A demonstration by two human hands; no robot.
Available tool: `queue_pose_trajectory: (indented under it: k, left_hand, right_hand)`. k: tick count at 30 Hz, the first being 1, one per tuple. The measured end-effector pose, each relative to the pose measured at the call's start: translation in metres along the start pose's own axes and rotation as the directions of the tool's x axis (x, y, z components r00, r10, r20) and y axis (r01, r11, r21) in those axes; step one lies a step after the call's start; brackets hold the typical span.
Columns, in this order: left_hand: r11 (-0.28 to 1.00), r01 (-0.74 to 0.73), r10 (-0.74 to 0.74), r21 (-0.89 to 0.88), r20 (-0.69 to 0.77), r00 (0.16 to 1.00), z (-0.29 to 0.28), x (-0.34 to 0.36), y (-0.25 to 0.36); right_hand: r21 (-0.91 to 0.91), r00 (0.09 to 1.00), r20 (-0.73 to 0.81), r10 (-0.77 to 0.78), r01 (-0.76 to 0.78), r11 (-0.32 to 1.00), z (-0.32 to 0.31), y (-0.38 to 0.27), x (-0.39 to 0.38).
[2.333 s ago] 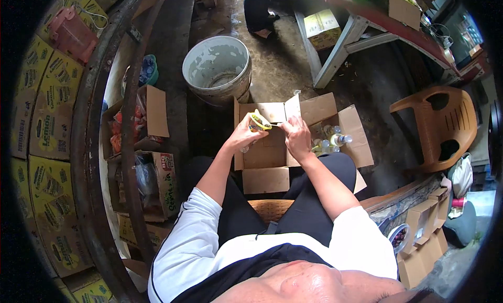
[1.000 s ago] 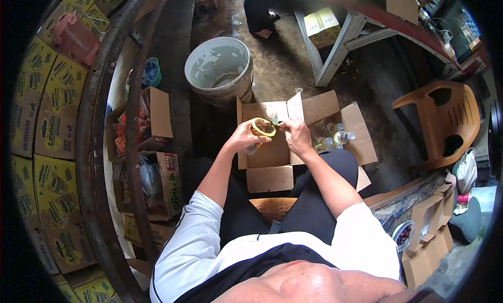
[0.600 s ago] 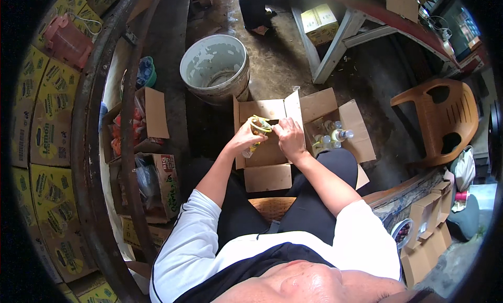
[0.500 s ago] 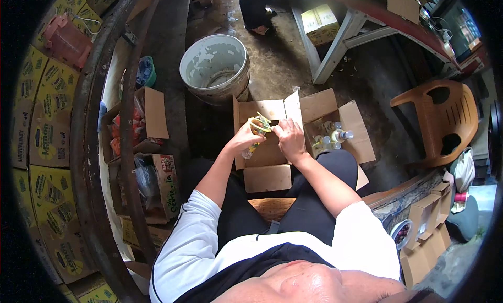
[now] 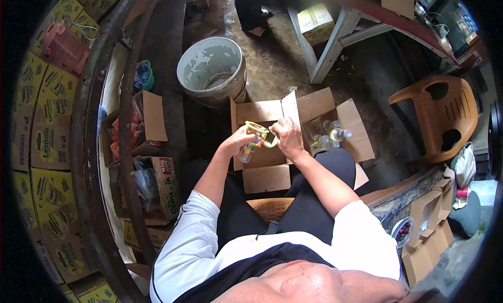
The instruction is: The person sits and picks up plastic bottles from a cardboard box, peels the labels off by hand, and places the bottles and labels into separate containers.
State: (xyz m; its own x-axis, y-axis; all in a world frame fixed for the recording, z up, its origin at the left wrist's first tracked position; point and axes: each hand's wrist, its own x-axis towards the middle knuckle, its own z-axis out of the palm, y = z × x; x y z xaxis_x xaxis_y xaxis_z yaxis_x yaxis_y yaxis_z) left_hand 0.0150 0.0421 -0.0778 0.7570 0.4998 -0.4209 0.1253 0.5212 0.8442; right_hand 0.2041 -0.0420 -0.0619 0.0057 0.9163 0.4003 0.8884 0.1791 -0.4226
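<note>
Near the middle of the frame, the person's 2 hands meet above an open cardboard box (image 5: 260,184). The left hand (image 5: 238,141) has its fingers clamped on a yellow-edged roll (image 5: 258,127), its ring tilted toward the camera; a clear container (image 5: 246,153) with coloured markings shows just beneath that hand, though how it is held is hidden. Just to its right in the frame, the right hand (image 5: 288,137) has its fingers bunched together, the fingertips clamped on a pale strip (image 5: 271,140) that curves between the 2 hands beside the roll. The exact grip is too small to make out. Right of centre, a second open box (image 5: 358,129) holds several clear bottles (image 5: 335,130) with pale labels, near the person's knee. A large whitish bucket (image 5: 212,97) stands upright above and left of the hands. Yellow printed cartons (image 5: 50,140) are stacked along the left of the frame, and an orange-brown plastic chair (image 5: 461,117) stands at the right.
</note>
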Motion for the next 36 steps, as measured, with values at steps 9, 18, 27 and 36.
queue_pose_trajectory:
  k: [9, 18, 27, 36]
  left_hand:
    - [1.0, 0.0, -0.003, -0.024, -0.095, 0.995, 0.01, -0.002, 0.0]
    - [0.991, -0.127, 0.13, 0.039, -0.091, 0.987, 0.012, -0.007, 0.001]
    - [0.934, -0.321, 0.34, 0.16, -0.117, 0.933, 0.017, -0.002, 0.004]
    - [0.389, -0.412, 0.79, 0.824, -0.069, 0.609, 0.017, -0.001, -0.003]
  right_hand:
    - [0.024, 0.999, 0.024, 0.032, -0.032, 0.999, -0.005, -0.004, 0.002]
    - [0.273, 0.928, 0.154, 0.341, -0.371, 0.887, 0.0, -0.005, 0.004]
    - [0.649, 0.813, 0.348, 0.467, -0.568, 0.507, 0.021, 0.039, -0.006]
    - [0.537, 0.84, 0.246, 0.483, -0.533, 0.654, 0.016, 0.029, 0.001]
